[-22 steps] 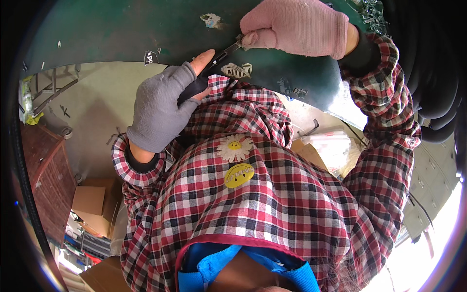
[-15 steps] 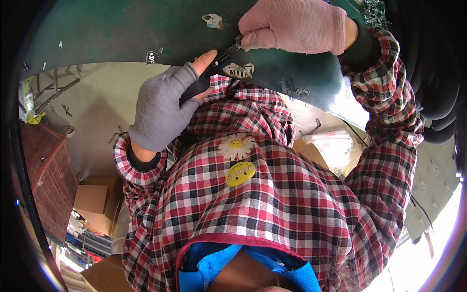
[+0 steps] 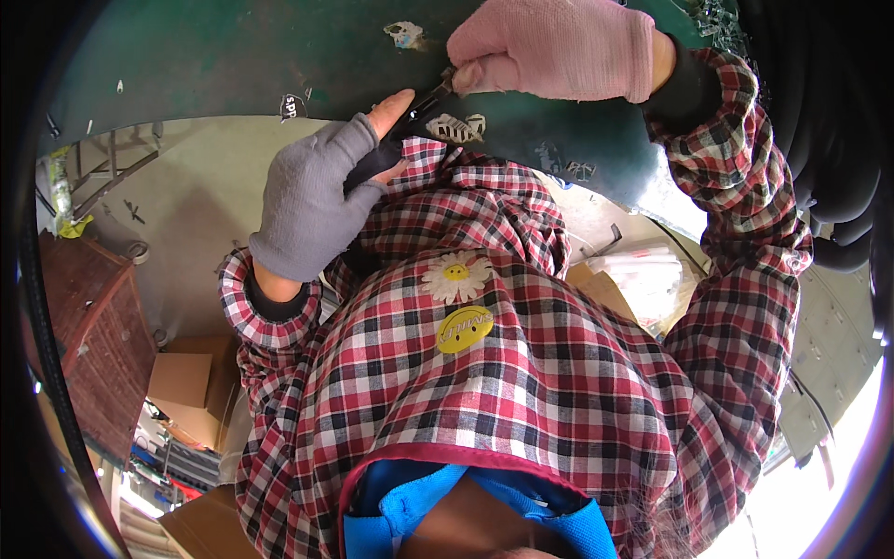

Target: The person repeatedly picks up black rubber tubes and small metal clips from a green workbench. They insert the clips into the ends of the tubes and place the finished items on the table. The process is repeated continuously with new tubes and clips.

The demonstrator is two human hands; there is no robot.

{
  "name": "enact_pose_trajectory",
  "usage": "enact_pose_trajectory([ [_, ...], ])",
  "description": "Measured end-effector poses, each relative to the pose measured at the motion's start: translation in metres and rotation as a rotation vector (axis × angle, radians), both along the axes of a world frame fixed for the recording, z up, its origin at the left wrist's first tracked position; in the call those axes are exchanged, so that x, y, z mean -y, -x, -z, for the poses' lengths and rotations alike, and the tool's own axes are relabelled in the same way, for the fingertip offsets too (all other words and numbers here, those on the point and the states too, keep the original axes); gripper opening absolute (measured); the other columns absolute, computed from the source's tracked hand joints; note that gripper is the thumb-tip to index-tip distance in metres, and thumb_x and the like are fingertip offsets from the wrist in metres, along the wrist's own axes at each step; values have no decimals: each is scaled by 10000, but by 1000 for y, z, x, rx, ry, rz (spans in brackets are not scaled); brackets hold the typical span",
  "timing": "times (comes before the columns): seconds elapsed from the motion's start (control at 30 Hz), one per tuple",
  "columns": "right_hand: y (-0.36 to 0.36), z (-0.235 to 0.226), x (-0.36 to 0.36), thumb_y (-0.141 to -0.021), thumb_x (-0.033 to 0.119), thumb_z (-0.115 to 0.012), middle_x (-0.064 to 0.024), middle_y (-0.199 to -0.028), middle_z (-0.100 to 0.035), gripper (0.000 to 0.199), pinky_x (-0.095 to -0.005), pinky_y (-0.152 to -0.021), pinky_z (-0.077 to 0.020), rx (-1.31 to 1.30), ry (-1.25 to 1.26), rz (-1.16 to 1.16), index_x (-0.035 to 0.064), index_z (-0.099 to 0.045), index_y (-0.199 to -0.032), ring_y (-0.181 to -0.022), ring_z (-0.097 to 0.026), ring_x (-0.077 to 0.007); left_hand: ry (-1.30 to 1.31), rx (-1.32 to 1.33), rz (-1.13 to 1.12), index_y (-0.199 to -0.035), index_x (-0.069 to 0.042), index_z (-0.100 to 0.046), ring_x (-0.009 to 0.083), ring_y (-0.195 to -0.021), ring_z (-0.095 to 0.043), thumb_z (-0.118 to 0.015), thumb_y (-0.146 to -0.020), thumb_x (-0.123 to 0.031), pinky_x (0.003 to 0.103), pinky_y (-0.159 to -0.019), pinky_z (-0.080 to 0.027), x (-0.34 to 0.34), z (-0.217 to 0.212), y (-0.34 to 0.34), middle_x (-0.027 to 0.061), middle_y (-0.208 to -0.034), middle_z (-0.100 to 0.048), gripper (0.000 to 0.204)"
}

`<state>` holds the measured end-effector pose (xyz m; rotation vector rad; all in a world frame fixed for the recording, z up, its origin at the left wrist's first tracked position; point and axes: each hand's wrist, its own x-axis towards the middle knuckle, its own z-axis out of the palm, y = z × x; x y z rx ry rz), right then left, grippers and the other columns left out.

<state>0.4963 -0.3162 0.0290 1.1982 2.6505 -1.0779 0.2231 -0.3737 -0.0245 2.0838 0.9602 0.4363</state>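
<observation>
My left hand (image 3: 312, 200), in a grey glove with bare fingertips, is closed around a black tube-like piece (image 3: 372, 166) at the table's near edge. Its thumb lies stretched along the piece. From that grip a narrow, shiny dark part (image 3: 430, 101) slants up to the right. My right hand (image 3: 554, 51), in a pink glove, is closed in a pinch at the upper end of this part. The fingers hide what exactly they hold there. Both hands are close together at the edge of the dark green table (image 3: 233, 61).
Paper scraps, including a torn white one (image 3: 405, 35), stick to the table. Thick black tubes (image 3: 833, 172) hang at the right. A reddish-brown wooden cabinet (image 3: 88, 340) and a cardboard box (image 3: 182, 380) stand at the left. Clear plastic bags (image 3: 643, 279) lie low on the right.
My right hand has shifted slightly left, towards the left hand. The left hand keeps its grip and has barely moved. The whole view has shifted a little.
</observation>
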Motion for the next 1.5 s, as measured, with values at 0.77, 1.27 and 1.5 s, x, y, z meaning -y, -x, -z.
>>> enact_pose_trajectory([
  [0.77, 4, 11, -2, -954, 372, -614, -165, -852, -702, 317, -447, -756, -529, 37, 75, -27, 80, -739, -960, -850, -676, -371, -27, -17, -13, -1434, -215, -590, 324, -749, -675, -788, -827, -81, 392, -699, -542, -1, 8, -2, 168, -899, -701, 652],
  [1.27, -40, 20, -26, -986, 360, -603, -40, -659, -671, 417, -325, -614, -503, -16, 442, -78, 50, -714, -729, -617, -610, -153, -92, -125, 15, -1449, -122, -559, 343, -865, -687, -756, -859, -101, 393, -813, -530, -1, -33, 46, 187, -1006, -696, 622],
  [1.5, -41, 41, -32, -803, 227, -746, -82, -937, -649, 243, -432, -800, -504, 156, -855, 465, 86, -680, -989, -919, -644, -313, 144, 162, -394, -1414, -20, -569, 123, -758, -637, -677, -822, 0, 259, -705, -519, 30, -95, 171, 97, -1032, -693, 602],
])
